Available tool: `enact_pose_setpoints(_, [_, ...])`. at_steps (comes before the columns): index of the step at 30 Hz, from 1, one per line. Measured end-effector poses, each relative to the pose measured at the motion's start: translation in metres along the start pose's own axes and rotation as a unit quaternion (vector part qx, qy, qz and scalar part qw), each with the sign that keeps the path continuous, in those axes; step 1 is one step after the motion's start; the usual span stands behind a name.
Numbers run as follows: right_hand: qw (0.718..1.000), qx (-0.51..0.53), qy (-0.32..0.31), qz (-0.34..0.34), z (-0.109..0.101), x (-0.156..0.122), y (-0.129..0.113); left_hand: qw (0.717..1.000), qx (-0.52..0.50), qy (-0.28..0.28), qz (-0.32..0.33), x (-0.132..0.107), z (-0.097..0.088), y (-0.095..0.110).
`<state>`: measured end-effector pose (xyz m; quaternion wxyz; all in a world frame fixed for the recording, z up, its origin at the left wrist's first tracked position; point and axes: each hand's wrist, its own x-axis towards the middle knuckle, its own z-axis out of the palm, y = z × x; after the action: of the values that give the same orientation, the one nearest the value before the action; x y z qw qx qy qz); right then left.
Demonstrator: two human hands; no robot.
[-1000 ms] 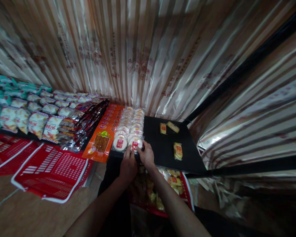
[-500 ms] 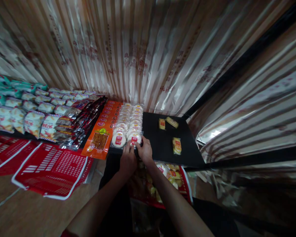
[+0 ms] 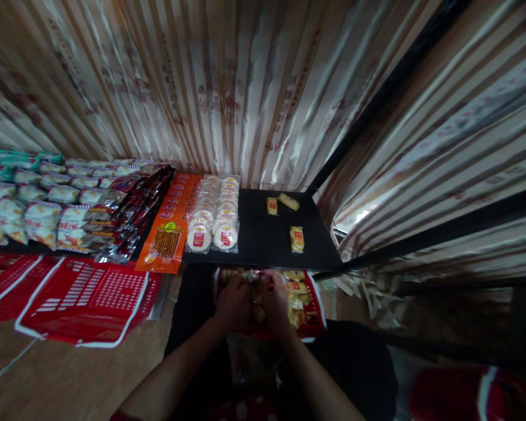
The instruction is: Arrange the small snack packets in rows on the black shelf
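Observation:
My left hand (image 3: 230,301) and my right hand (image 3: 274,301) are down together in a red basket (image 3: 313,318) full of small yellow snack packs, just below the front edge of a black shelf (image 3: 263,242). Both hands are curled around packs in the basket; what exactly they grip is dim and blurred. On the shelf lie two rows of round white cake packs (image 3: 217,213), an orange snack pack (image 3: 169,234) and three loose yellow packs (image 3: 296,238).
Rows of red-and-white and green snack bags (image 3: 48,204) fill the shelf to the left. Empty red baskets (image 3: 83,298) lie below them on the wooden floor. Striped shiny curtain covers the wall behind and to the right. A dark post (image 3: 377,99) runs up the corner.
Both hands have left the front white cake pack on the shelf and dropped down into the red basket. The view has tilted down slightly.

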<state>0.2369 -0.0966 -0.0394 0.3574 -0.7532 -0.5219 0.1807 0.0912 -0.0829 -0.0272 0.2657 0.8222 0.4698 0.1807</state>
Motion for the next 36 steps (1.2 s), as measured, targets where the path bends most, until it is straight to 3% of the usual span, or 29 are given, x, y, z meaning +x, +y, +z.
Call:
enact_pose_setpoints(5, [0.965, -0.223, -0.069, 0.116, -0.028, 0.009, 0.041, 0.995, 0.000, -0.101, -0.026, 0.005, 0.019, 0.016])
enact_pose_setpoints(10, [0.935, -0.289, -0.136, 0.153, -0.034, 0.021, 0.044, 0.988, -0.021, -0.149, -0.043, 0.018, 0.033, 0.030])
enact_pose_setpoints(17, [0.958, -0.232, -0.078, 0.148, -0.023, 0.018, 0.048, 0.983, -0.059, -0.159, -0.068, 0.024, 0.049, 0.035])
enact_pose_setpoints(26, [0.964, -0.213, -0.106, 0.116, -0.014, 0.019, 0.053, 0.974, -0.095, -0.152, -0.137, 0.042, 0.061, 0.026])
enact_pose_setpoints(30, [0.979, -0.169, -0.066, 0.094, -0.014, 0.018, 0.052, 0.973, -0.108, -0.158, -0.132, 0.046, 0.064, 0.027])
enact_pose_setpoints(36, [0.976, -0.079, -0.064, 0.191, -0.028, 0.009, 0.044, 0.978, -0.125, -0.132, -0.103, 0.036, 0.058, 0.030])
